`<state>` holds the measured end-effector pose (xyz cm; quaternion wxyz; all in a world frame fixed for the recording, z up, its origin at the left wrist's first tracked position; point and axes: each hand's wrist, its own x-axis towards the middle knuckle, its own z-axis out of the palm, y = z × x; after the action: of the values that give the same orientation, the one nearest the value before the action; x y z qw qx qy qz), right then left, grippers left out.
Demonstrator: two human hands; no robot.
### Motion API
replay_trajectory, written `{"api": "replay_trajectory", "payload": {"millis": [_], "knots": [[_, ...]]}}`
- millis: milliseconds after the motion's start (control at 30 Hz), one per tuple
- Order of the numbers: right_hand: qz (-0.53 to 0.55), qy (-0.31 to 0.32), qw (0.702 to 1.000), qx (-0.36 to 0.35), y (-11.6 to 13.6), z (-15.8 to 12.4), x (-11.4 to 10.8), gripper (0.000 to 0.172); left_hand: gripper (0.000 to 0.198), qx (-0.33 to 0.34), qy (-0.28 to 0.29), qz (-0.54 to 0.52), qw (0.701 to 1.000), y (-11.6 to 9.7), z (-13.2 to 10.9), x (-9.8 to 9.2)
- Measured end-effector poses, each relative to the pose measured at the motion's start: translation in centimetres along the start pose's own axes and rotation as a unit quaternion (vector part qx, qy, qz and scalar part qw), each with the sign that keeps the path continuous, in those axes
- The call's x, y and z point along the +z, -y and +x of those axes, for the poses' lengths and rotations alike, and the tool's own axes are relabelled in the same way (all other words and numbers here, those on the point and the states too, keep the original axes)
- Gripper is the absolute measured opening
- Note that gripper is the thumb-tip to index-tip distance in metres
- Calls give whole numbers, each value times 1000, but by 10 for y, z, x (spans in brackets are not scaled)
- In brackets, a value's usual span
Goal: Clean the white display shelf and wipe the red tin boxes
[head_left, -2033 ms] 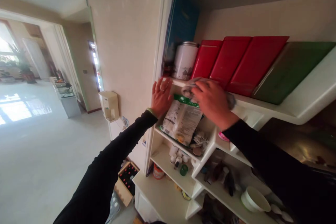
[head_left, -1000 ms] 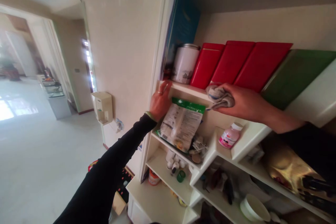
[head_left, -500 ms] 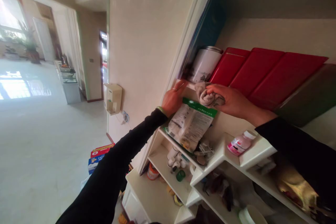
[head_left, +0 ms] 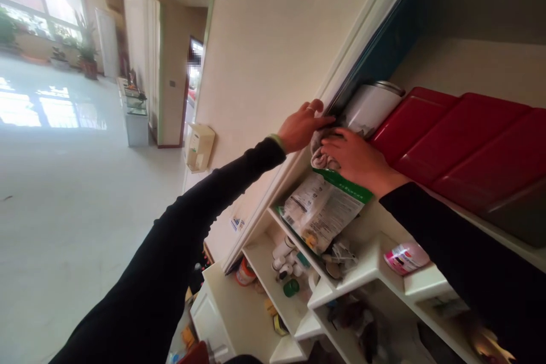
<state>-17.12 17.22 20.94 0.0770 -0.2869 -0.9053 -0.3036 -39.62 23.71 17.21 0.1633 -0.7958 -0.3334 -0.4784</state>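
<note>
A crumpled greyish-pink cloth [head_left: 321, 151] is under the fingers of my right hand [head_left: 360, 159], pressed to the shelf edge at the corner of the cabinet. Close beside it, my left hand [head_left: 302, 127] is at the cabinet's side frame, its fingers apart and partly bent, one with a ring. Just behind both hands a white canister [head_left: 370, 107] with a metal lid leans next to red boxes [head_left: 458, 142]. Below my right hand, a clear and green printed bag [head_left: 326, 210] lies propped on the lower shelf.
A pink-labelled bottle [head_left: 405, 257] stands on a stepped shelf below my right forearm. Small white bottles [head_left: 285, 261] and an orange-labelled tub [head_left: 244, 272] sit on lower shelves. A beige box [head_left: 200, 148] is fixed to the wall. Shiny pale floor [head_left: 85, 199] stretches away at left.
My right hand has moved the cloth left along the shelf edge to the corner, its fingers now flatter over it. My left hand has shifted onto the side frame. The view has turned left.
</note>
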Motion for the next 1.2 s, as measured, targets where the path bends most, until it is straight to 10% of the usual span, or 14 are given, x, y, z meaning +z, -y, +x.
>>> {"api": "replay_trajectory", "payload": {"millis": [200, 533, 900, 1033, 1200], "knots": [[-77, -4, 997, 0, 1, -34, -4, 38, 57, 62, 42, 19, 997, 11, 15, -14], [-78, 20, 996, 41, 18, 5, -5, 39, 50, 24, 30, 32, 999, 5, 15, -14], [-65, -24, 995, 66, 6, -206, -66, 36, 58, -15, 20, -24, 999, 7, 9, -8], [-52, -10, 988, 146, 29, -245, -96, 31, 51, -79, -68, -136, 985, -13, -46, -5], [108, -177, 933, 294, 147, -189, -53, 47, 88, -74, -148, -469, 868, -138, -183, 9]]}}
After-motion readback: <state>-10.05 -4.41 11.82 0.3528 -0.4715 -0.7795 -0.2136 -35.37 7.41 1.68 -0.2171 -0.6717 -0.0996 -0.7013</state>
